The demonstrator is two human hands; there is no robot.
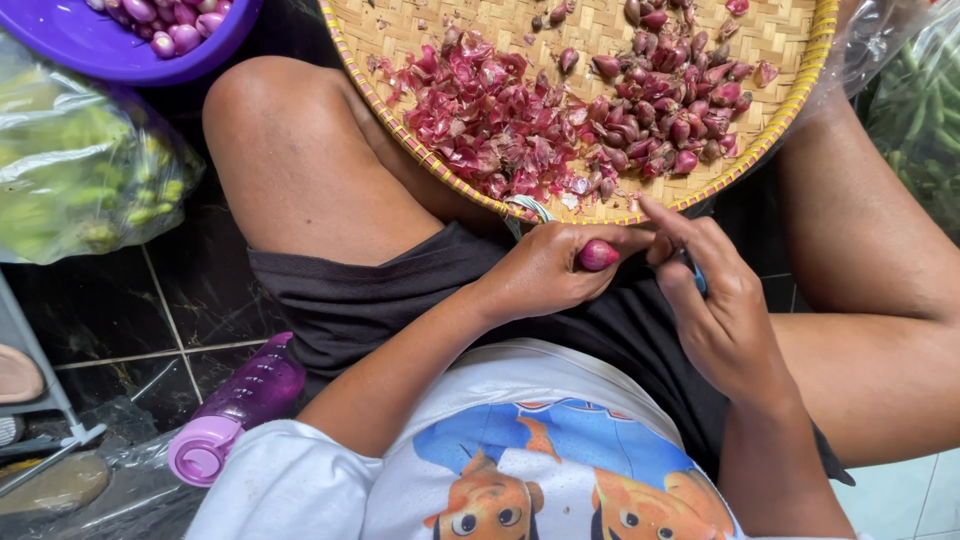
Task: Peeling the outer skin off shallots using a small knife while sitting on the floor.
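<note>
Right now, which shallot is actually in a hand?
The single shallot gripped by the left hand, just below the woven tray's rim. The others lie loose on the tray or in the purple bowl.

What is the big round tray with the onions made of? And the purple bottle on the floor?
The round tray looks like woven bamboo or a similar plant strip: tan flat strips cross in a basket pattern, with a bound rim. The purple bottle looks like plastic: see-through, glossy purple body and a matte lilac cap. The floor seems to be polished dark stone or tile, shiny with pale grout lines.
</note>
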